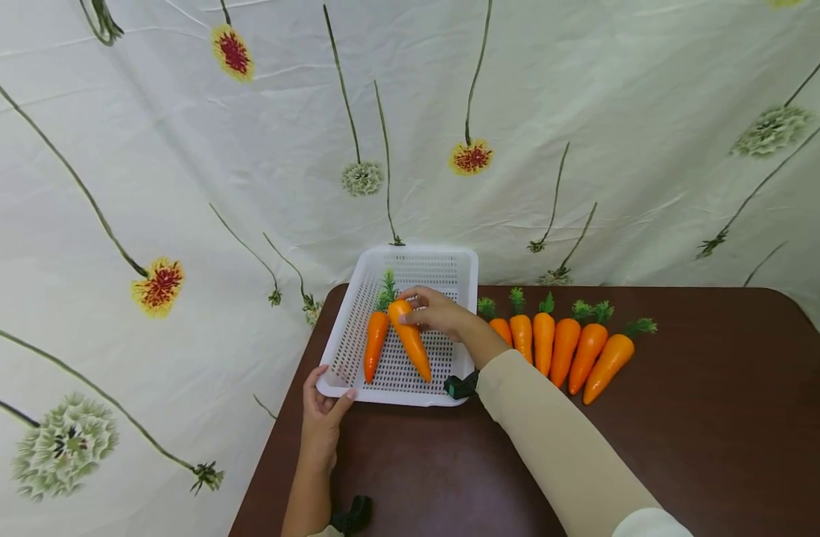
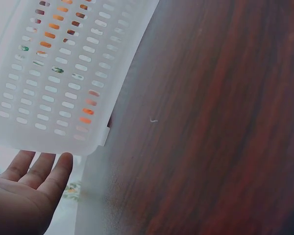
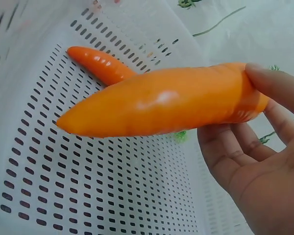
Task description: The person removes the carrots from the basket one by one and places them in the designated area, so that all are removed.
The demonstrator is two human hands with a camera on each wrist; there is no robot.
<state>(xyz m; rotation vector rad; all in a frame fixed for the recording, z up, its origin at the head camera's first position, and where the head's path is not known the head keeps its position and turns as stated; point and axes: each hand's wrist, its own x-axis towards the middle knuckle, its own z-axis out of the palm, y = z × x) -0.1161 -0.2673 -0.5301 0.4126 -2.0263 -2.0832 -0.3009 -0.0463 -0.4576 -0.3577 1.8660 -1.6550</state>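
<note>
A white perforated plastic basket (image 1: 391, 397) stands at the table's back left. My left hand (image 1: 321, 421) holds its near left corner, thumb at the rim; the left wrist view shows the fingertips against the wall of the basket (image 2: 49, 139). Over the basket, my right hand (image 1: 437, 312) grips an orange carrot (image 1: 411, 344) by its thick end, with the tip pointing down toward the near side. In the right wrist view the thumb lies on one side of this carrot (image 3: 161, 103) and the fingers on the other. A second carrot (image 1: 376, 347) with a green top lies inside the basket.
Several more carrots (image 1: 607, 367) with green tops lie in a row on the dark brown table (image 1: 718, 403), right of the basket, partly behind my right forearm. A white flower-printed cloth (image 1: 584, 97) hangs behind the table and along its left side.
</note>
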